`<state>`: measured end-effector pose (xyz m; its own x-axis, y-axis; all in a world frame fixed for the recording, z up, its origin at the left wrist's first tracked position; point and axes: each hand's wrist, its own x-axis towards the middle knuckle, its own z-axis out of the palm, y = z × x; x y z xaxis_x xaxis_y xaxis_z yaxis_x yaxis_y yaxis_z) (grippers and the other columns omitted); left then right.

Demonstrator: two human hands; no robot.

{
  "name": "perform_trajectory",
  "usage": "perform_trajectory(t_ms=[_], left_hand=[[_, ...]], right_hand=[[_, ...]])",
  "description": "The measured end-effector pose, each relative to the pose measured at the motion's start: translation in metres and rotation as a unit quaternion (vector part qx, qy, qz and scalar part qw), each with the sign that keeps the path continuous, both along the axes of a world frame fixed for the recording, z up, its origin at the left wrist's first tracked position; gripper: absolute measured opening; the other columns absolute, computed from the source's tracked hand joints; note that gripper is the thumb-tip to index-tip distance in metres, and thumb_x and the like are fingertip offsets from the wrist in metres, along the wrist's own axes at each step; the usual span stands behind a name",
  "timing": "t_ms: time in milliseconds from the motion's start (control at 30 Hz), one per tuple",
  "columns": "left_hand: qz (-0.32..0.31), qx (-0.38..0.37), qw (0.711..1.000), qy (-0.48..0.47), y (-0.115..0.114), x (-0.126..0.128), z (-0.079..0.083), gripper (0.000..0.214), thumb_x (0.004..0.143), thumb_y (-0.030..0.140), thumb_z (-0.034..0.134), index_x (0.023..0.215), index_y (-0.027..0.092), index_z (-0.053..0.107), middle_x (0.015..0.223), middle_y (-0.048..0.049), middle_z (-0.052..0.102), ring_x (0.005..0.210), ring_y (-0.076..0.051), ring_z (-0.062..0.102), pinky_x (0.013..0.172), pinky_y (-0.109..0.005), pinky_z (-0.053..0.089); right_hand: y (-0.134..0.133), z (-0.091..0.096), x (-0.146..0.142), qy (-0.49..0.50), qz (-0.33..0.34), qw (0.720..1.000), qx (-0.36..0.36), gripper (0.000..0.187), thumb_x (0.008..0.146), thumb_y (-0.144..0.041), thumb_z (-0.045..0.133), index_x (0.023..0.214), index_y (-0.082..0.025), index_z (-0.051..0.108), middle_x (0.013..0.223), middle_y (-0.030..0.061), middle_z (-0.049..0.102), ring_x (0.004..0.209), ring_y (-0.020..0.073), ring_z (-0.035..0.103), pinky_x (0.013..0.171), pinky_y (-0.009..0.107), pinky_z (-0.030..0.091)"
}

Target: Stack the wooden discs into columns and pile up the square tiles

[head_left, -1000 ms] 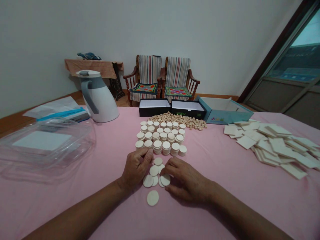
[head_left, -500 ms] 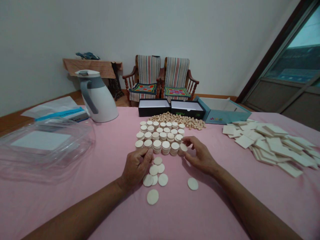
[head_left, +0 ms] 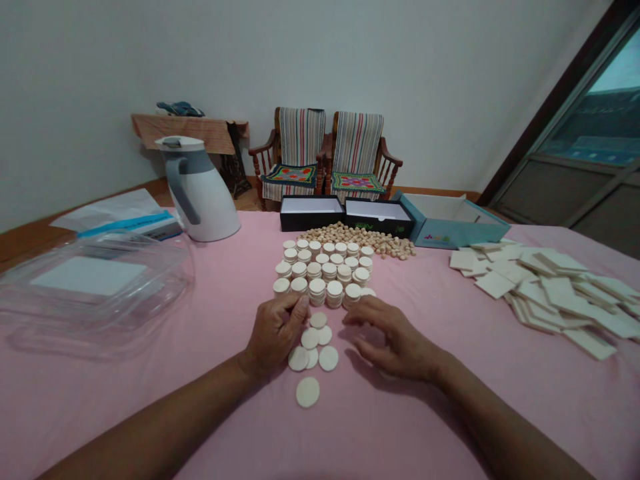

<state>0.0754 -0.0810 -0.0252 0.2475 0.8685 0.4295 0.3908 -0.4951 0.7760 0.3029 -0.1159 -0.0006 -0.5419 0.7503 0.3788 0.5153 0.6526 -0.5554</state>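
Round pale wooden discs stand in several rows of short stacks (head_left: 317, 288) in the middle of the pink-covered table. My left hand (head_left: 275, 330) is closed just in front of the nearest row, its thumb pressed against curled fingers; whatever it may hold is hidden. To the right, my right hand (head_left: 393, 337) hovers low with fingers apart and nothing visible between them. It partly covers the stack at the right end of the front row (head_left: 368, 292). Several loose discs (head_left: 329, 359) lie flat between my hands, some overlapping, and a single disc (head_left: 307, 392) lies closest to me.
Behind the stacks spreads a heap of small wooden pieces (head_left: 345, 233), before two black box trays (head_left: 311, 220) and a blue box (head_left: 457, 230). Square wooden tiles (head_left: 555, 287) pile up at right. A white jug (head_left: 207, 200) and clear plastic packaging (head_left: 105, 287) occupy the left.
My right hand has let go of a disc at the front row's right end and drawn back toward me. The single disc at right no longer shows. The left hand stays put.
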Motion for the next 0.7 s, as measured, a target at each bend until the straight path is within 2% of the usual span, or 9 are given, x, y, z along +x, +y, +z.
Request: perform_trajectory(t_ms=[67,133,233,400,700], left_hand=[[0.005,0.001,1.000,0.006,0.000,0.000,0.001,0.036,0.092,0.032,0.044,0.061,0.016,0.053,0.056,0.0016,0.052,0.054,-0.010,0.048,0.052,-0.020,0.036],[0.010,0.004,1.000,0.011,0.000,0.001,0.002,0.036,0.091,0.033,0.044,0.061,0.016,0.052,0.055,0.0016,0.052,0.053,-0.010,0.047,0.051,-0.020,0.036],[0.014,0.008,1.000,0.013,-0.001,0.001,0.003,0.037,0.091,0.033,0.044,0.060,0.016,0.052,0.055,0.0015,0.052,0.053,-0.010,0.047,0.051,-0.020,0.036],[0.017,0.010,1.000,0.018,-0.001,0.002,0.004,0.036,0.091,0.033,0.044,0.060,0.016,0.053,0.055,0.0018,0.053,0.053,-0.010,0.047,0.052,-0.020,0.036],[0.009,0.007,1.000,0.013,0.000,0.001,0.004,0.035,0.091,0.032,0.045,0.061,0.015,0.052,0.056,0.0020,0.052,0.054,-0.009,0.046,0.053,-0.020,0.036]], right_hand=[[-0.007,0.000,-0.011,-0.029,0.047,0.998,-0.019,0.027,0.076,-0.015,0.057,0.101,-0.021,0.056,0.097,0.0055,0.057,0.090,0.0185,0.051,0.076,0.032,0.044],[-0.011,-0.003,-0.020,-0.052,0.062,0.996,-0.031,0.024,0.076,-0.015,0.056,0.100,-0.020,0.055,0.097,0.0052,0.056,0.090,0.0183,0.050,0.077,0.032,0.044],[-0.015,-0.007,-0.028,-0.082,0.034,0.995,-0.035,0.018,0.079,-0.023,0.057,0.096,-0.019,0.054,0.095,0.0053,0.054,0.087,0.0187,0.048,0.074,0.033,0.043],[-0.019,-0.012,-0.033,-0.130,-0.019,0.991,-0.012,0.019,0.081,-0.035,0.059,0.090,-0.019,0.053,0.091,0.0054,0.054,0.084,0.0201,0.045,0.070,0.035,0.040],[-0.023,-0.018,-0.043,-0.120,-0.025,0.992,0.020,0.013,0.077,-0.024,0.055,0.086,-0.019,0.047,0.088,0.0052,0.052,0.081,0.0192,0.044,0.071,0.034,0.039]])
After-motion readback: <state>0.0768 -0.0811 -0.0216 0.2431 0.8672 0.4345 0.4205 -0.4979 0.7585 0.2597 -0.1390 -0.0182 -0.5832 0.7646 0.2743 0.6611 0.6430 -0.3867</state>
